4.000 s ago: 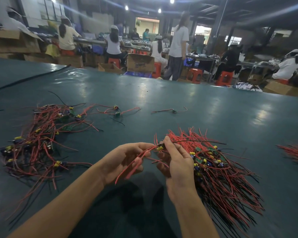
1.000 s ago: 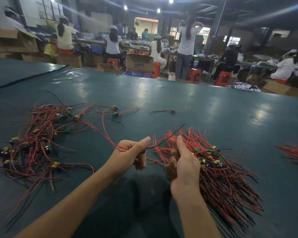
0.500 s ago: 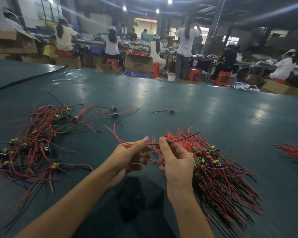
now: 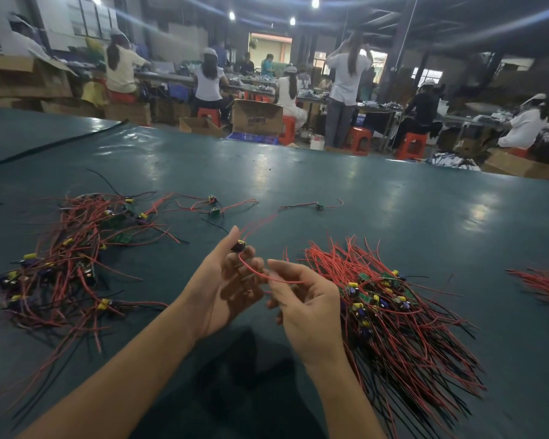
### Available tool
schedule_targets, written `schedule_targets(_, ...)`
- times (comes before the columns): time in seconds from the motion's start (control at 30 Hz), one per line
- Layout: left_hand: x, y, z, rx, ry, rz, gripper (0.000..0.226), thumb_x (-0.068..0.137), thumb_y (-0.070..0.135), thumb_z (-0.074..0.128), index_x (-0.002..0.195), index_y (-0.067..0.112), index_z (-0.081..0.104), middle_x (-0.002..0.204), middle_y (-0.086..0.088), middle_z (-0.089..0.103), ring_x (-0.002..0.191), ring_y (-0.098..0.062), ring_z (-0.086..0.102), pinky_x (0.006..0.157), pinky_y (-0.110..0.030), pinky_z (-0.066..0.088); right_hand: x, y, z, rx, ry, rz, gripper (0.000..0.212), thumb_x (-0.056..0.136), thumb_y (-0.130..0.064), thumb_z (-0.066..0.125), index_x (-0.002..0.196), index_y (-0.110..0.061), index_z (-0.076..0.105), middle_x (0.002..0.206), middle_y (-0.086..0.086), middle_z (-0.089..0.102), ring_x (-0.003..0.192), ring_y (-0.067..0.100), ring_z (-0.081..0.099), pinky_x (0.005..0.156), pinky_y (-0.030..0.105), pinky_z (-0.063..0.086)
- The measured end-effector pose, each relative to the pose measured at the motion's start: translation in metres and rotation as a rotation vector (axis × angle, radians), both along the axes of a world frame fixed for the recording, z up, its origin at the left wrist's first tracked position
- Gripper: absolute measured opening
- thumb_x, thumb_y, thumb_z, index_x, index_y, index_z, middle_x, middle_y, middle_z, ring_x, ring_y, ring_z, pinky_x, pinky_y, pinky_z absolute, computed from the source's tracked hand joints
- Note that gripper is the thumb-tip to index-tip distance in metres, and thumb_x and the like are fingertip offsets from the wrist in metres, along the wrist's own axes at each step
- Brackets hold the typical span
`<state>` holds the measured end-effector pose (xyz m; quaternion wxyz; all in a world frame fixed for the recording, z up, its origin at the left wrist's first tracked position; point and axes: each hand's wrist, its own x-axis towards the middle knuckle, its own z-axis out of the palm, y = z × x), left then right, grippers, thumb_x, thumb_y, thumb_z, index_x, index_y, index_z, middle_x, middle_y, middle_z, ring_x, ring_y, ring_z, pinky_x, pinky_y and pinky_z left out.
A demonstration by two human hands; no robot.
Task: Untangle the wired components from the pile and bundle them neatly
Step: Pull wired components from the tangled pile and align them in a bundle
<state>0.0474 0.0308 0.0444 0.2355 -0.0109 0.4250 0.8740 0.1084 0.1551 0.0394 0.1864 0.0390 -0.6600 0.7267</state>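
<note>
A wired component (image 4: 239, 246), a small dark part with a yellow cap, sits pinched between the thumb and curled fingertips of a worker's left hand (image 4: 222, 289), raised above the dark green table (image 4: 346, 172). Its red lead (image 4: 257, 274) loops down from the left fingers and across to the right hand (image 4: 308, 308), where thumb and forefinger close on it in a narrow pinch; the other right fingers curl loosely beneath. More red strands from the same part trail up and away beyond the left thumb. Just right of the right-hand fingers lies the sorted bundle (image 4: 403, 327), its red and black wires fanned in roughly one direction with green boards and yellow caps gathered along its middle. Well to the left of the left-hand fingers sprawls the tangled pile (image 4: 70, 258), wires crossing every way. Beyond the fingertips, a few loose components (image 4: 214, 212) lie apart on the table, one further off (image 4: 319, 205) to the right. Another red wire bundle (image 4: 545, 285) shows at the far right edge. Behind the table, workers (image 4: 208, 80) sit on orange stools (image 4: 360, 139) among cardboard boxes (image 4: 257, 117).
</note>
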Motion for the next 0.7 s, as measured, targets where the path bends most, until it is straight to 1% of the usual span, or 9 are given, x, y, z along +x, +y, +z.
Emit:
schedule_targets(0.07,0.001,-0.002,0.001,0.026,0.02,-0.04,0.045,0.075,0.061,0.059,0.062,0.018,0.055,0.061,0.002,0.055,0.058,-0.016,0.057,0.056,-0.029,0.047,-0.003,0.004,0.0,-0.016,-0.05,-0.105,0.018,0.091,-0.01,0.068,0.077,-0.021,0.073,0.06,-0.004,0.068,0.046,0.002,0.053,0.044,0.013,0.039)
schedule_targets(0.13,0.002,-0.002,0.001,0.036,0.024,-0.081,0.05,0.079,0.063,0.053,0.057,0.018,0.049,0.058,0.0,0.047,0.055,-0.017,0.053,0.06,-0.032,0.04,-0.004,0.005,-0.001,-0.019,-0.11,-0.129,0.025,0.092,-0.018,0.066,0.068,-0.017,0.072,0.053,-0.004,0.062,0.042,0.001,0.047,0.043,0.012,0.035)
schedule_targets(0.2,0.004,0.0,0.001,0.035,0.022,-0.135,0.055,0.08,0.064,0.051,0.051,0.017,0.047,0.054,0.0,0.044,0.052,-0.019,0.049,0.061,-0.033,0.038,-0.002,0.003,0.002,-0.014,-0.159,-0.077,0.034,0.095,-0.023,0.063,0.063,-0.014,0.073,0.048,-0.007,0.055,0.039,0.0,0.043,0.043,0.011,0.033)
schedule_targets(0.33,0.011,0.002,0.004,0.016,0.026,-0.268,0.055,0.071,0.062,0.06,0.048,0.016,0.04,0.049,0.0,0.041,0.051,-0.019,0.045,0.055,-0.03,0.036,0.004,-0.003,0.008,-0.059,-0.158,0.074,0.054,0.101,-0.025,0.051,0.05,-0.026,0.071,0.04,-0.011,0.052,0.034,-0.002,0.043,0.039,0.008,0.034)
schedule_targets(0.43,0.014,0.003,0.007,-0.008,0.019,-0.351,0.057,0.069,0.062,0.06,0.042,0.015,0.04,0.044,-0.001,0.04,0.045,-0.018,0.046,0.049,-0.026,0.037,0.003,-0.005,0.009,-0.086,-0.2,0.07,0.048,0.1,-0.035,0.051,0.06,-0.024,0.076,0.046,-0.005,0.061,0.039,0.002,0.051,0.041,0.015,0.043)
schedule_targets(0.5,0.015,0.003,0.008,-0.001,0.001,-0.397,0.06,0.072,0.063,0.055,0.038,0.015,0.042,0.041,-0.001,0.041,0.041,-0.018,0.046,0.048,-0.025,0.038,0.001,-0.006,0.006,-0.079,-0.22,0.023,0.035,0.094,-0.043,0.056,0.073,-0.027,0.079,0.061,-0.001,0.07,0.053,0.007,0.061,0.058,0.024,0.051)
schedule_targets(0.53,0.015,0.004,0.008,-0.008,-0.004,-0.404,0.061,0.074,0.064,0.052,0.038,0.015,0.044,0.04,-0.001,0.042,0.041,-0.017,0.046,0.047,-0.025,0.038,0.001,-0.006,0.005,-0.083,-0.215,-0.003,0.03,0.092,-0.045,0.058,0.077,-0.03,0.08,0.065,-0.002,0.072,0.057,0.007,0.063,0.062,0.026,0.05)
schedule_targets(0.63,0.013,0.009,0.002,-0.109,-0.013,-0.34,0.068,0.086,0.066,0.037,0.042,0.015,0.048,0.043,0.0,0.043,0.041,-0.017,0.047,0.046,-0.022,0.039,-0.002,-0.007,0.004,-0.135,-0.192,-0.078,0.03,0.095,-0.035,0.059,0.075,-0.026,0.079,0.061,0.001,0.07,0.05,0.009,0.061,0.053,0.021,0.047)
schedule_targets(0.7,0.015,0.012,-0.002,-0.194,0.0,-0.289,0.063,0.089,0.06,0.037,0.046,0.017,0.053,0.047,0.001,0.046,0.044,-0.014,0.048,0.045,-0.021,0.04,-0.003,-0.007,0.004,-0.145,-0.181,-0.137,0.035,0.097,-0.029,0.058,0.069,-0.025,0.078,0.056,0.002,0.067,0.045,0.01,0.06,0.044,0.017,0.043)
